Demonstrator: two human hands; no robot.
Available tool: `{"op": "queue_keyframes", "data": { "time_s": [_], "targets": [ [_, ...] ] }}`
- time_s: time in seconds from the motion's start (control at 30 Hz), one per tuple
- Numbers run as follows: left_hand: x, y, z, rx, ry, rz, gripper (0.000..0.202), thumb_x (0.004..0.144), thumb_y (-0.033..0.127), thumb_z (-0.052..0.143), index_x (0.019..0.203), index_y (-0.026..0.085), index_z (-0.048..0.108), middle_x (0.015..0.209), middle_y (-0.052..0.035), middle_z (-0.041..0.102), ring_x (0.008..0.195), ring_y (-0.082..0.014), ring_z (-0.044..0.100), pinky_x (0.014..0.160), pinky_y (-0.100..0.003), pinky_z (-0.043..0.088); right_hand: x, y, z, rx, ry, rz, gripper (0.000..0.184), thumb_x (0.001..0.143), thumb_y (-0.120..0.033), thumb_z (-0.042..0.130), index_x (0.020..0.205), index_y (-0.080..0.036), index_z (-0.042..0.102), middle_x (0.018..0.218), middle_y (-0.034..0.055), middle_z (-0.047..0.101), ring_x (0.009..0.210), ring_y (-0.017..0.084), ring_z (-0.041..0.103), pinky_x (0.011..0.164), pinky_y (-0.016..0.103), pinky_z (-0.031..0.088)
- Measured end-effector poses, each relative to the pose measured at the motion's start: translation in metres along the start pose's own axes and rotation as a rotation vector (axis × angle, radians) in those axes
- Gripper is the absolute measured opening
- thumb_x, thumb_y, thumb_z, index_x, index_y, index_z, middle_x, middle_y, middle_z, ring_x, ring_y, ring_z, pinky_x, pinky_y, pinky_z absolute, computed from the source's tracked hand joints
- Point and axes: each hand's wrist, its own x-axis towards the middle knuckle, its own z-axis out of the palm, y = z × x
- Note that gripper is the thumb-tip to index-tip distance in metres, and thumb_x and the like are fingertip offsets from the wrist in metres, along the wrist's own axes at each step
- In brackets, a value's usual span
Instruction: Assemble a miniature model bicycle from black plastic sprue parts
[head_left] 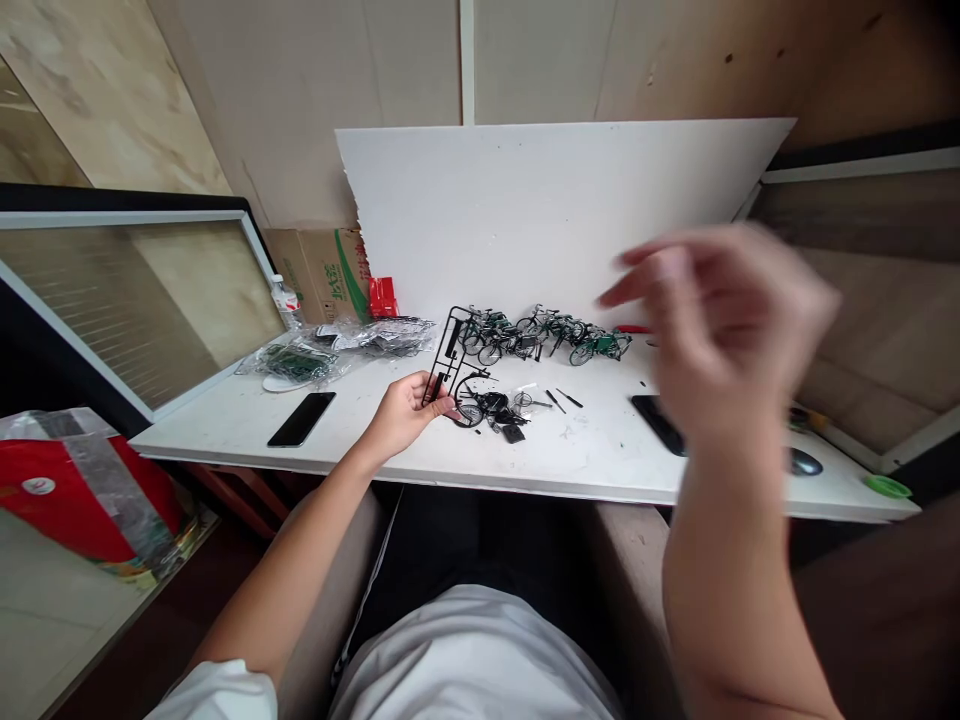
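My left hand (pixel 405 412) rests on the white table (pixel 600 465) and grips the lower end of a black plastic parts frame (pixel 448 352) that stands up from it. A black wheel and small loose black parts (pixel 491 405) lie just right of that hand. Several small green model bicycles (pixel 547 335) stand in a row behind them. My right hand (pixel 720 320) is raised well above the table, close to the camera and smeared by motion; its fingers look loosely curled and I see nothing in them.
A black phone (pixel 301 418) lies at the left of the table, and a second dark phone (pixel 660 422) sits partly behind my right hand. Clear bags of parts (pixel 337 345), a bottle (pixel 285 300), a cardboard box (pixel 322 270) and a white backboard (pixel 555 210) stand behind. A red bag (pixel 75 495) sits left.
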Motion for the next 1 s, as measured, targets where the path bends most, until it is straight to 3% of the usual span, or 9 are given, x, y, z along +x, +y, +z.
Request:
{"op": "queue_keyframes", "data": {
  "time_s": [0.1, 0.17, 0.23, 0.33, 0.47, 0.63, 0.73, 0.87, 1.0],
  "targets": [
    [-0.003, 0.004, 0.005, -0.04, 0.035, 0.014, 0.047, 0.077, 0.05, 0.092, 0.091, 0.018, 0.061, 0.087, -0.0044, 0.074, 0.08, -0.0248, 0.08, 0.078, -0.035, 0.061, -0.019, 0.028, 0.044, 0.06, -0.305, 0.178, 0.047, 0.11, -0.056, 0.051, 0.102, -0.019, 0.079, 0.098, 0.01, 0.08, 0.093, 0.024, 0.074, 0.079, 0.037, 0.056],
    [-0.005, 0.006, 0.008, -0.048, 0.043, 0.012, 0.047, 0.076, 0.05, 0.093, 0.093, 0.018, 0.062, 0.087, -0.0041, 0.074, 0.079, -0.025, 0.08, 0.079, -0.035, 0.061, -0.034, 0.046, 0.073, 0.239, -0.489, 0.275, 0.052, 0.107, -0.062, 0.053, 0.111, -0.018, 0.079, 0.11, 0.0119, 0.081, 0.098, 0.026, 0.075, 0.077, 0.037, 0.057],
    [-0.006, 0.007, 0.011, -0.043, 0.023, -0.003, 0.048, 0.076, 0.051, 0.093, 0.095, 0.018, 0.063, 0.086, -0.0045, 0.075, 0.079, -0.0255, 0.08, 0.079, -0.036, 0.061, -0.045, 0.056, 0.093, 0.415, -0.583, 0.352, 0.054, 0.101, -0.064, 0.062, 0.125, -0.019, 0.077, 0.122, 0.0122, 0.079, 0.107, 0.028, 0.074, 0.083, 0.037, 0.059],
    [-0.006, 0.006, 0.012, -0.017, -0.028, -0.03, 0.05, 0.079, 0.054, 0.09, 0.1, 0.018, 0.064, 0.085, -0.0066, 0.078, 0.079, -0.0267, 0.081, 0.071, -0.033, 0.058, -0.053, 0.058, 0.105, 0.533, -0.616, 0.429, 0.054, 0.089, -0.065, 0.078, 0.118, -0.019, 0.079, 0.122, 0.0114, 0.079, 0.102, 0.027, 0.075, 0.078, 0.035, 0.061],
    [-0.007, 0.006, 0.007, 0.037, -0.124, -0.05, 0.044, 0.089, 0.055, 0.082, 0.105, 0.019, 0.062, 0.09, -0.0092, 0.082, 0.083, -0.0274, 0.082, 0.066, -0.029, 0.05, -0.057, 0.055, 0.109, 0.658, -0.574, 0.515, 0.052, 0.08, -0.063, 0.086, 0.108, -0.019, 0.078, 0.101, 0.0075, 0.079, 0.092, 0.024, 0.074, 0.075, 0.034, 0.061],
    [-0.009, 0.009, 0.002, 0.015, -0.246, -0.036, 0.039, 0.094, 0.054, 0.077, 0.103, 0.02, 0.059, 0.093, -0.0089, 0.082, 0.085, -0.0269, 0.082, 0.069, -0.03, 0.049, -0.063, 0.06, 0.118, 0.751, -0.545, 0.571, 0.045, 0.082, -0.061, 0.085, 0.098, -0.02, 0.075, 0.094, 0.0045, 0.076, 0.086, 0.019, 0.07, 0.078, 0.032, 0.059],
    [-0.009, 0.008, 0.001, 0.009, -0.277, -0.018, 0.039, 0.094, 0.052, 0.078, 0.104, 0.021, 0.058, 0.091, -0.008, 0.081, 0.086, -0.0268, 0.082, 0.07, -0.03, 0.048, -0.066, 0.065, 0.122, 0.776, -0.625, 0.584, 0.045, 0.087, -0.063, 0.079, 0.095, -0.02, 0.072, 0.087, 0.0037, 0.073, 0.084, 0.017, 0.069, 0.077, 0.031, 0.057],
    [-0.007, 0.003, 0.002, -0.017, -0.223, -0.016, 0.041, 0.096, 0.055, 0.075, 0.101, 0.021, 0.053, 0.083, -0.0058, 0.079, 0.08, -0.0256, 0.082, 0.068, -0.029, 0.046, -0.069, 0.074, 0.125, 0.732, -0.674, 0.54, 0.048, 0.09, -0.065, 0.075, 0.108, -0.021, 0.075, 0.097, 0.0057, 0.076, 0.087, 0.018, 0.069, 0.078, 0.033, 0.058],
    [-0.006, 0.002, 0.002, -0.055, -0.191, -0.028, 0.048, 0.094, 0.061, 0.074, 0.099, 0.022, 0.048, 0.079, -0.0044, 0.077, 0.071, -0.0244, 0.08, 0.065, -0.028, 0.044, -0.072, 0.069, 0.128, 0.589, -0.674, 0.414, 0.042, 0.091, -0.058, 0.078, 0.111, -0.021, 0.08, 0.113, 0.0091, 0.079, 0.102, 0.022, 0.072, 0.086, 0.035, 0.056]
  ]
}}
